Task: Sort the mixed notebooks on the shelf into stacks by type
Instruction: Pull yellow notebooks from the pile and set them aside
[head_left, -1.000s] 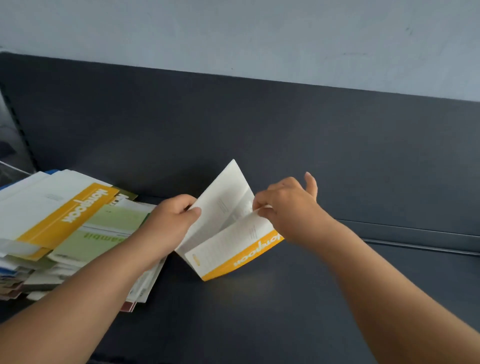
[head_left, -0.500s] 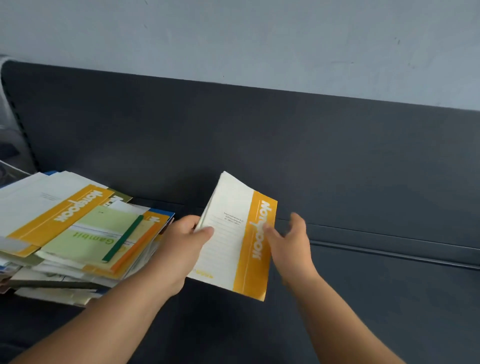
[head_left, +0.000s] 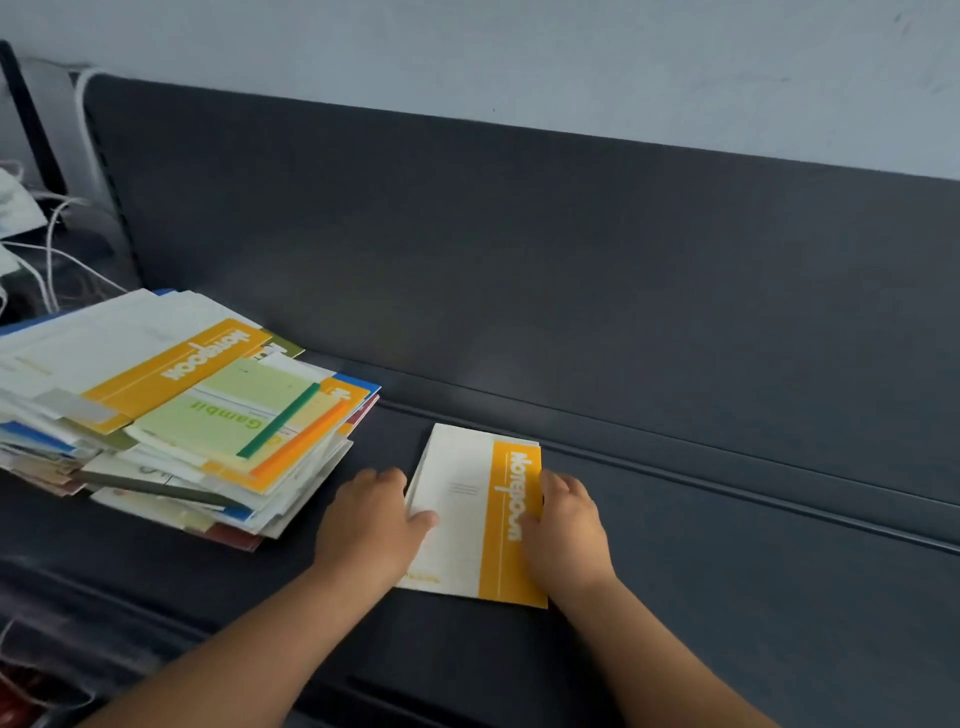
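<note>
A small stack of white notebooks with an orange band lies flat on the dark shelf, near its middle. My left hand holds the stack's left edge, thumb on top of the cover. My right hand holds the right edge, along the orange band, thumb on the cover. To the left sits a tall mixed pile of notebooks; on top lie another white-and-orange notebook and a green one.
The shelf's dark back panel rises behind the stacks, with a raised ridge running along its base. White cables hang at the far left, beyond the shelf's end. Bare shelf surface stretches to the right of my hands.
The orange-banded notebook was held up open, then closed and raised between my hands; now it lies flat on the shelf with both hands at its edges.
</note>
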